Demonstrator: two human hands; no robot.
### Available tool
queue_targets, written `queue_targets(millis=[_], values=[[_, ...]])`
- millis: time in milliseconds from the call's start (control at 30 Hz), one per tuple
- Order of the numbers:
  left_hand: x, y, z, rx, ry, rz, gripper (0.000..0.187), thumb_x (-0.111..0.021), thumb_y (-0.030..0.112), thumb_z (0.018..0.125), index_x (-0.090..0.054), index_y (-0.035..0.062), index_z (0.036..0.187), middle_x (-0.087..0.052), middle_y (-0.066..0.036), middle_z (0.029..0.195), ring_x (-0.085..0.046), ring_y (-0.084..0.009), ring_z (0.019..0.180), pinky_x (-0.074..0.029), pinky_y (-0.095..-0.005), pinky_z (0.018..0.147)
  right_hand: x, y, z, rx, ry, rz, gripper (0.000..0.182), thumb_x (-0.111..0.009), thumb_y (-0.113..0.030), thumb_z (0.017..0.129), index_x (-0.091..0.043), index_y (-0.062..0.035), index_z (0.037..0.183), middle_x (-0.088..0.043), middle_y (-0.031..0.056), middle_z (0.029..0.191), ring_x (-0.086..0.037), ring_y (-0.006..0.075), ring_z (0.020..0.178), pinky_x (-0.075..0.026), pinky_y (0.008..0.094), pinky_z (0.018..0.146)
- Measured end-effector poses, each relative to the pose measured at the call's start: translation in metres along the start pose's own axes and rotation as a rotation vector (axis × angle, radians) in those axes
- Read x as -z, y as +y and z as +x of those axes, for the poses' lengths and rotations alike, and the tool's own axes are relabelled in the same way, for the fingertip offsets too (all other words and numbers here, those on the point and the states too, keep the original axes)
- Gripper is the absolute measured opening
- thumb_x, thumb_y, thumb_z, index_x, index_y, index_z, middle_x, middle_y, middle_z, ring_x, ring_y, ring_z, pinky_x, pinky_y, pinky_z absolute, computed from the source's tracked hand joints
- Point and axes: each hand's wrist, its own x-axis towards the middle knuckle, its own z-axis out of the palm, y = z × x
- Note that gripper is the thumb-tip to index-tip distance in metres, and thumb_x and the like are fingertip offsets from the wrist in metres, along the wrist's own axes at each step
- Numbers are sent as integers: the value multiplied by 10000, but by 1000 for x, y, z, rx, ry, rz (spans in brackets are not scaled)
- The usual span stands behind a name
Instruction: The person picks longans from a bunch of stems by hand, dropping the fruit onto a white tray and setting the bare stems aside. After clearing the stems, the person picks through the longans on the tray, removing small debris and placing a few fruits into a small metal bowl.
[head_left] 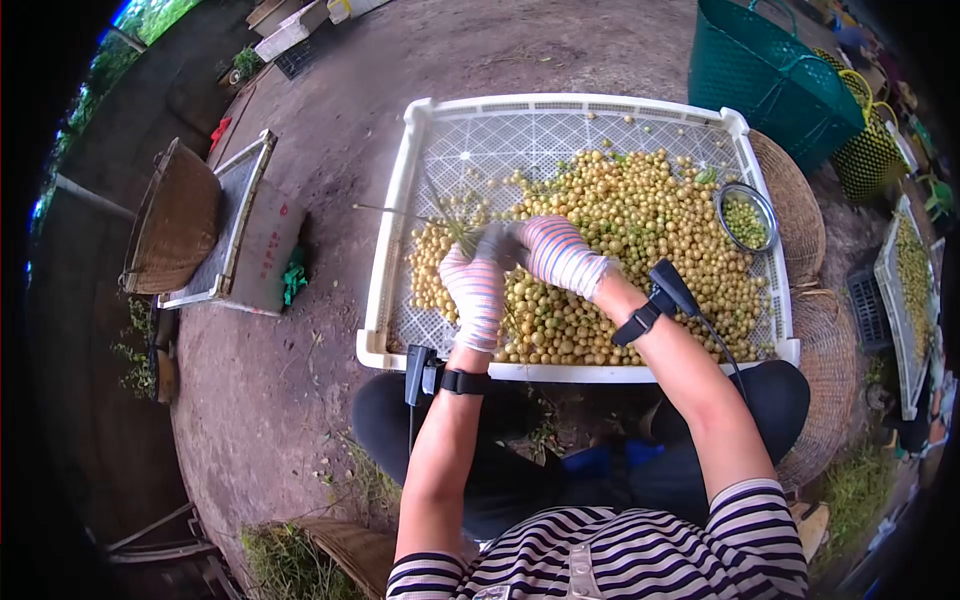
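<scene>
Thin green-brown stems (455, 226) stick out from my left hand (474, 290), whose gloved fingers are closed round them. Touching its fingertips is my right hand (556, 252), in a matching striped glove with dark fingertips. Its fingers are pressed together near the stems; what they pinch is hidden. Both hands are over a white mesh tray (575, 372) holding a wide layer of small round yellow-green fruits (640, 225). A small metal bowl (745, 218) of greener fruits sits at the tray's right side.
Teal woven baskets (770, 90) and a black-yellow basket (865, 150) stand at the upper right. Round wicker trays (825, 370) lie right of the tray. At left, a brown basket (175, 220) rests on a white box (262, 245). Stems fill a basket (345, 550) at the lower left.
</scene>
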Motion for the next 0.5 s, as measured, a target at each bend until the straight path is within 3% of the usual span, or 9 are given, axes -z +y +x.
queue_targets(millis=[67,200,300,433,500], values=[[-3,1,-1,0,20,2,132,-652,79,918,-700,-28,981,-689,-42,762,-580,-83,586,-475,-221,551,3,4,1,-115,-101,-116,145,-647,-206,841,-684,-82,904,-678,150,831,-653,359,815,-517,461,725],[-1,0,2,-7,27,19,135,-657,78,916,-700,-28,987,-691,-36,766,-581,-81,594,-468,-218,555,3,10,4,99,123,-42,180,-646,-267,823,-697,-96,838,-671,146,738,-662,355,752,-513,443,727],[1,-1,2,22,39,77,132,-667,87,914,-705,-19,982,-690,-26,781,-556,-68,590,-444,-211,539,19,4,4,-30,-165,-315,164,-644,-244,819,-707,-97,856,-675,140,748,-668,338,753,-517,427,714],[-4,-10,10,-153,108,24,116,-688,105,904,-715,2,952,-680,-8,784,-488,-44,561,-379,-198,498,15,3,3,-28,-130,-303,198,-654,-286,831,-715,-104,881,-682,124,753,-669,319,748,-500,462,703],[8,3,14,6,143,74,126,-701,110,896,-722,4,962,-688,-11,802,-514,-50,606,-402,-202,543,12,9,1,36,-16,-208,213,-655,-303,838,-717,-110,906,-686,115,760,-669,315,753,-496,465,713]])
